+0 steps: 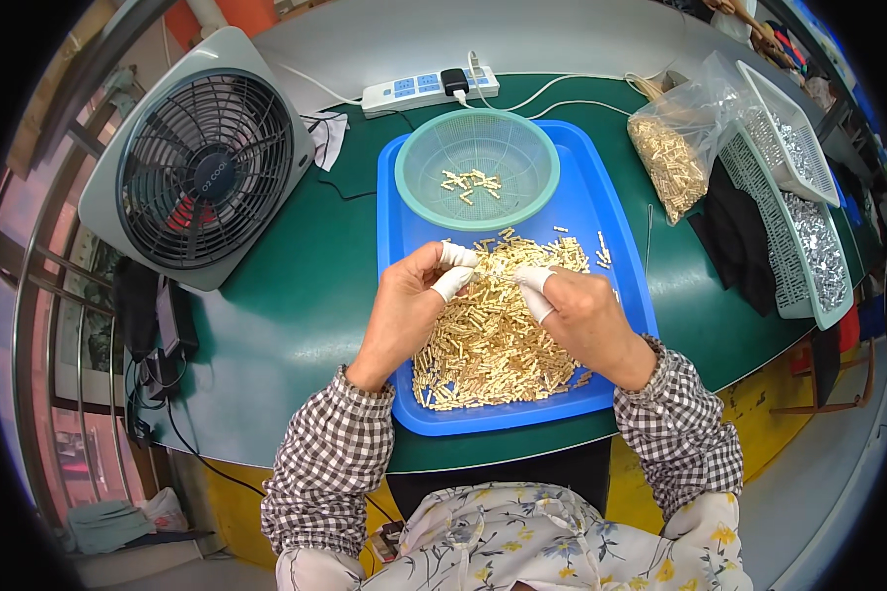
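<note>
White finger covers wrap the thumbs and forefingers of both my hands. My left hand (412, 295) is closed in a pinch over the blue tray (621, 266). Opposite it, my right hand (581, 310) pinches too. Between the two sets of fingertips there is something small and thin that I cannot make out against the brass-coloured pieces behind. Those small brass pieces (493, 355) lie heaped in the tray below my hands. Just beyond them a green mesh basket (414, 187) rests on the tray's far part, with several brass pieces (471, 184) in it.
A grey box fan (212, 167) stands at the left. Behind the tray lies a white power strip (404, 94) with cables. To the right are a clear bag of brass pieces (670, 163), a black cloth (739, 241) and plastic baskets (788, 266) of silvery parts.
</note>
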Demonstrator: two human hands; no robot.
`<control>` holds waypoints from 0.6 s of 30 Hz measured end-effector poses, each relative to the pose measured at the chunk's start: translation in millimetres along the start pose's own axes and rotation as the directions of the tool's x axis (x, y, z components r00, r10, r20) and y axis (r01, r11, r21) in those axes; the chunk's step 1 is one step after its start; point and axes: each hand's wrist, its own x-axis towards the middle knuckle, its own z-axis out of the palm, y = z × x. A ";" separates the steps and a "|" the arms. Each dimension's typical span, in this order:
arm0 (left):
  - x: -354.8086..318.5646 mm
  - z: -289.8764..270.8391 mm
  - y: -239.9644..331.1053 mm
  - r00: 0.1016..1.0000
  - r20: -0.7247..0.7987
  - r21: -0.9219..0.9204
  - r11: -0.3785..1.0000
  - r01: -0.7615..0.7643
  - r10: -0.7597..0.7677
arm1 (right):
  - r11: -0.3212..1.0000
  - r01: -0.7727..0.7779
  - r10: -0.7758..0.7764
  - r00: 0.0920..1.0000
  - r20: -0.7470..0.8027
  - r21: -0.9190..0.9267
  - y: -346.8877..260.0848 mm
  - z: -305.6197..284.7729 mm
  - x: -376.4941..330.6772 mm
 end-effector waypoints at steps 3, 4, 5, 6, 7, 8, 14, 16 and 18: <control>-1.4 1.3 5.5 1.000 -0.013 0.070 0.997 -0.016 0.017 | 0.999 0.033 -0.034 0.999 -0.020 -0.022 -0.5 1.4 -1.1; -1.8 0.7 8.2 1.000 0.001 0.039 0.999 0.013 -0.013 | 0.978 -0.128 0.119 0.991 0.061 0.162 -4.3 -2.2 0.7; -2.0 0.2 9.7 0.999 0.016 0.007 0.999 0.043 -0.043 | 0.899 -0.294 0.252 0.953 0.167 0.325 -8.0 -5.9 2.5; -1.8 -0.3 10.1 0.999 0.014 0.006 0.999 0.044 -0.045 | 0.765 -0.455 0.354 0.888 0.292 0.455 -9.7 -7.2 3.1; -1.3 -0.8 10.3 0.998 0.025 -0.019 0.998 0.054 -0.054 | 0.765 -0.456 0.355 0.887 0.295 0.455 -8.9 -6.6 3.3; -1.1 -0.9 10.9 0.997 0.036 -0.044 0.997 0.063 -0.061 | 0.692 -0.522 0.395 0.852 0.343 0.500 -7.5 -6.7 4.0; -5.5 7.5 2.3 0.994 0.086 0.134 0.990 0.049 -0.061 | 0.940 -0.195 0.152 0.974 0.167 0.279 -3.9 1.6 0.5; -5.3 8.5 5.0 0.993 0.113 0.102 0.994 0.029 -0.041 | 0.917 -0.241 0.176 0.960 0.218 0.319 -4.3 0.2 -0.5; -6.4 11.1 9.4 0.991 0.126 0.086 0.996 0.020 -0.031 | 0.860 -0.330 0.210 0.924 0.320 0.388 -5.1 -2.2 -0.4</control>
